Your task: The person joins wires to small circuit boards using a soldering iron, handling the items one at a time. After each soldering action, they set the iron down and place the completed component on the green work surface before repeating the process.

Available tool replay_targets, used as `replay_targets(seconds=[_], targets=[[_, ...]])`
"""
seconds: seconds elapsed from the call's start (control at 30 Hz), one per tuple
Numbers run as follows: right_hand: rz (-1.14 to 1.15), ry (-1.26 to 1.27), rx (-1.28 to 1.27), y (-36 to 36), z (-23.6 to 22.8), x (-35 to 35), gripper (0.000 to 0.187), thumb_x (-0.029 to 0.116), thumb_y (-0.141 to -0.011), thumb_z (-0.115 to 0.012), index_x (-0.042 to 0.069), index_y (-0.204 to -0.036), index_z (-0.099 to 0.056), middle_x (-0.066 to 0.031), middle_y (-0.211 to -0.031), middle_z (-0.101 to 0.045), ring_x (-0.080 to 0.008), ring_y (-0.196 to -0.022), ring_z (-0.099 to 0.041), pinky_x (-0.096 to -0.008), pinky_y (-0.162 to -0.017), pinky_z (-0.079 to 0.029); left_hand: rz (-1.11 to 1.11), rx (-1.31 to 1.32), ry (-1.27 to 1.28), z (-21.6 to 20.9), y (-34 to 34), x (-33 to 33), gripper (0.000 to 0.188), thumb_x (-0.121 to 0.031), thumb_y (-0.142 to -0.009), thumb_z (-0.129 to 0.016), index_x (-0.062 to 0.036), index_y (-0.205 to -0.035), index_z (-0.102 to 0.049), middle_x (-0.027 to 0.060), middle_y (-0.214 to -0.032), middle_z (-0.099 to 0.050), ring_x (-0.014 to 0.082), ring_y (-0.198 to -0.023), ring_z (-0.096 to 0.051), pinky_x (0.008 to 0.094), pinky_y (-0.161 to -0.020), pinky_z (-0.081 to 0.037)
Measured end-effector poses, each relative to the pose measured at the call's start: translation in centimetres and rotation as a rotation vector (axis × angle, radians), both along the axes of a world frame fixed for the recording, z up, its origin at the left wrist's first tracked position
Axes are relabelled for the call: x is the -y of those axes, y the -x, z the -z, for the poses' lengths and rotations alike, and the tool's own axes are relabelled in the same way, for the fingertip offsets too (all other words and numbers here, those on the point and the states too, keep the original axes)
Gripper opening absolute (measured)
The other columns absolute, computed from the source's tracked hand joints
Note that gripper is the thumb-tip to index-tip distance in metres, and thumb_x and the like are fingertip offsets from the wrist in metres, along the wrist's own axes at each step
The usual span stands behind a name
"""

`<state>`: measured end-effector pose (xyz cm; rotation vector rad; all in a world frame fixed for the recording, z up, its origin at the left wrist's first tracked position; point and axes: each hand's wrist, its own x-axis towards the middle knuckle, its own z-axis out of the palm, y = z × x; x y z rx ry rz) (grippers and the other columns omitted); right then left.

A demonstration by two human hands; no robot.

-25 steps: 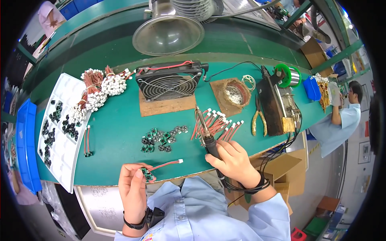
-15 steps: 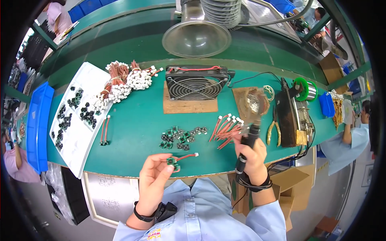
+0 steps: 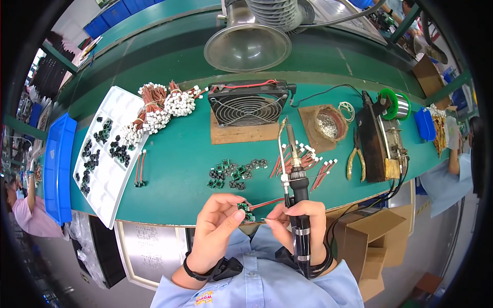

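My left hand (image 3: 218, 226) pinches a small green component (image 3: 244, 209) with a red wire running off to the right, held near the table's front edge. Close beside it, my right hand (image 3: 303, 223) grips a black soldering iron (image 3: 297, 179), its tip pointing up and away toward the fan. The right hand's fingers also touch the thin wire end next to the component. A loose pile of the same green and black components (image 3: 233, 173) lies on the green mat (image 3: 174, 159) just beyond my hands, and red wires with white plugs (image 3: 308, 160) lie behind the iron.
A black fan (image 3: 249, 102) stands on a wooden board, with a metal extraction funnel (image 3: 247, 46) above it. A white tray (image 3: 105, 154) of parts, a blue bin (image 3: 57, 164) and bundled wires (image 3: 156, 110) lie left. A tip-cleaner pot (image 3: 328, 123), pliers (image 3: 355, 159), solder spool (image 3: 394, 105) and cardboard box (image 3: 372, 238) are right.
Both hands have drawn together at the table's front edge. The soldering iron has swung upright in my right hand, and the component now sits between the two hands.
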<state>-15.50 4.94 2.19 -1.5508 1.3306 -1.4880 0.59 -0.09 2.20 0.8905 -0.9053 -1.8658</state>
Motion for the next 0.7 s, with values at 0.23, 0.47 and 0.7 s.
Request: replay_targets(seconds=[0.23,0.47,0.7], targets=[[-0.106,-0.105,0.176,-0.3,-0.8,0.1,0.043,-0.008,-0.078,-0.064,0.006,-0.105,-0.033,-0.0138,-0.081,-0.059,-0.0128,-0.07,-0.06,-0.0247,-0.059,-0.05,0.224,-0.35,-0.247,0.3,-0.5,0.5,0.021,-0.012,-0.09,-0.054,-0.0034,-0.109,-0.049,0.0075,-0.098,-0.057,0.0153,-0.091,-0.054,0.029,-0.079,-0.044],[-0.173,-0.066,0.186,-0.8,-1.5,0.6,0.042,-0.006,-0.077,-0.065,0.004,-0.105,-0.035,-0.0108,-0.077,-0.059,-0.0123,-0.069,-0.061,-0.0248,-0.058,-0.05,0.301,-0.623,-0.362,1.8,-0.3,0.3,0.022,-0.015,-0.09,-0.055,-0.006,-0.11,-0.049,0.0083,-0.1,-0.054,0.0197,-0.094,-0.053,0.0358,-0.086,-0.042],[-0.169,-0.056,0.138,-0.7,-2.2,1.0,0.04,-0.005,-0.074,-0.069,0.003,-0.102,-0.041,-0.0083,-0.077,-0.06,-0.012,-0.069,-0.062,-0.0242,-0.058,-0.051,0.359,-0.665,-0.393,2.2,-0.5,0.3,0.022,-0.016,-0.09,-0.055,-0.0084,-0.11,-0.049,0.0079,-0.101,-0.052,0.0242,-0.098,-0.053,0.0417,-0.091,-0.041]])
